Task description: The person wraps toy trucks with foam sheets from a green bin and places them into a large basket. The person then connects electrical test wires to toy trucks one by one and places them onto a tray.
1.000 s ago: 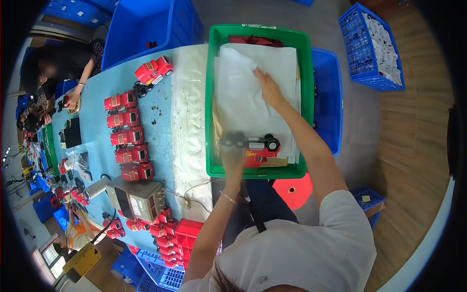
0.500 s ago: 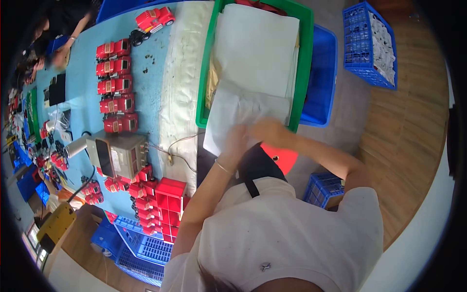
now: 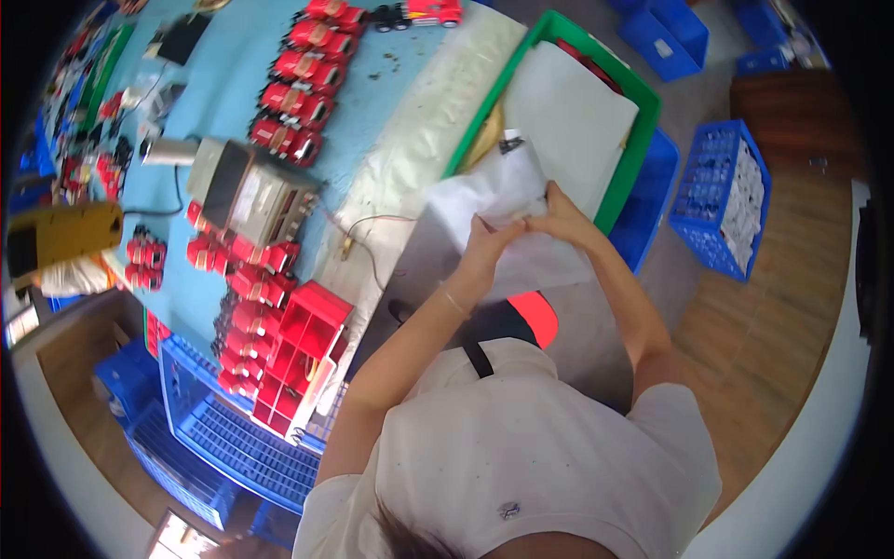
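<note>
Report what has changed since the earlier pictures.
The left hand, earlier at a red toy truck, and the right hand, earlier on the flat white sheets, now grip one thin white sheet, drawn toward the person and folded; something black shows at its upper end. That truck is no longer plainly visible. The green plastic bin and the row of red toy trucks on the blue tabletop stayed put.

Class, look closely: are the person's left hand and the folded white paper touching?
Touching. The head view shows the left hand with its fingers gripping the folded white paper.
</note>
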{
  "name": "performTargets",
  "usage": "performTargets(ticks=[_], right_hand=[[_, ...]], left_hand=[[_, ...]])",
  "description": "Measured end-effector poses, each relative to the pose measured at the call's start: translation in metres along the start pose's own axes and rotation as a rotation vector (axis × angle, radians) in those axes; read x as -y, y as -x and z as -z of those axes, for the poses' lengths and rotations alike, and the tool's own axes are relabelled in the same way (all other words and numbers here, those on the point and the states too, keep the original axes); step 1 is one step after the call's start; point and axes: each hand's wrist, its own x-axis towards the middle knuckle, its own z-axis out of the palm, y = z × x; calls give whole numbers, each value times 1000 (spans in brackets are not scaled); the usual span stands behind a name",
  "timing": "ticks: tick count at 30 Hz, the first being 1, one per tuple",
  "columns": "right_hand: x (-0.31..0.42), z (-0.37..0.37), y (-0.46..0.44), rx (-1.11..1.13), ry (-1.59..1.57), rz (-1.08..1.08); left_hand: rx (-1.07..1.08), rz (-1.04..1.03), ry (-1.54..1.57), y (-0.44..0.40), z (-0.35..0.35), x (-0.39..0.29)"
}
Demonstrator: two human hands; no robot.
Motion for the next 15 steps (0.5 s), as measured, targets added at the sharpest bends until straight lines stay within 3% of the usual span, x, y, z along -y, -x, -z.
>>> performTargets(ticks=[3, 5, 8, 10, 13, 15], right_hand=[[62, -14, 54, -21, -427, 324], [112, -16, 84, 169, -472, 356], [159, -43, 108, 454, -495, 430], [189, -68, 104, 608, -454, 528], [230, -116, 92, 1045, -391, 664], [257, -154, 85, 1186, -278, 826]], left_hand=[[124, -218, -4, 60, 18, -35], [110, -382, 12, 101, 43, -61], [285, -372, -86, 175, 85, -89], [125, -585, -99, 217, 105, -93], [-109, -867, -201, 276, 136, -93], [-333, -984, -466, 316, 163, -95]])
